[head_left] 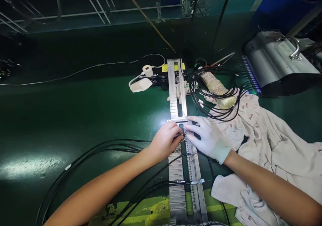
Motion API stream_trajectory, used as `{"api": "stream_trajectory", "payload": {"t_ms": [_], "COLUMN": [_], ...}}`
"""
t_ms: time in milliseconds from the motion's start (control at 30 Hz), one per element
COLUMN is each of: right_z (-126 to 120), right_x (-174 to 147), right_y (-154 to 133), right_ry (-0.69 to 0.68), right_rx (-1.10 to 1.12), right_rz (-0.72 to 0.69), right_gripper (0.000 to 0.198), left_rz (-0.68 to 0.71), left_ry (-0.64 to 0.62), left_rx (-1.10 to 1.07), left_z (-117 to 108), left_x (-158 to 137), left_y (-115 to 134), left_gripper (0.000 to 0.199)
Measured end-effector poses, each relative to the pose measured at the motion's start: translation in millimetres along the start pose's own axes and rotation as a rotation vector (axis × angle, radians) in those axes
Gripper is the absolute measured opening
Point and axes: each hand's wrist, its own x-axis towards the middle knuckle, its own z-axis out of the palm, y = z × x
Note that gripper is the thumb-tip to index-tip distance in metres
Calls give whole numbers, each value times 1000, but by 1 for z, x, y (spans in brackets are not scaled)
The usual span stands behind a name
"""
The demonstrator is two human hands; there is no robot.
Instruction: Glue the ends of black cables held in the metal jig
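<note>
The cable end (184, 133) lies over the slotted metal fixture (177, 199), between both hands. The left hand (164, 140) pinches it; the gloved right hand (207, 138) rests with fingers spread on the fixture. Drag from 1 trailing black cable (125, 140) could misalign it.

A glossy dark-green desk (75, 105) fills the view, its worn yellow-green patches (156, 207) at 6 o'clock. White glare (32, 167) shines at 8 o'clock. Pale bars (93, 2) cross the dim background at 11, a teal surface (233, 1) at 1, a blue one (274, 6) at 2.
</note>
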Motion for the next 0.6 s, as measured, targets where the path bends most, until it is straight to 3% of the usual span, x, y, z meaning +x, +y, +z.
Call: {"api": "stream_trajectory", "payload": {"t_ms": [233,400,600], "right_z": [-2,0,-1], "right_x": [6,4,6], "right_y": [-6,-9,-8], "right_ry": [31,-10,-22], "right_rx": [10,40,104], "right_rz": [-26,-121,-112], "right_gripper": [10,11,12], "left_rz": [-55,-65,-67], "left_ry": [23,27,15], "left_rx": [-112,-157,-82], "left_z": [-19,-13,-15], "left_x": [-17,-18,-23], "left_y": [-2,2,-2], "left_gripper": [9,8,12]}}
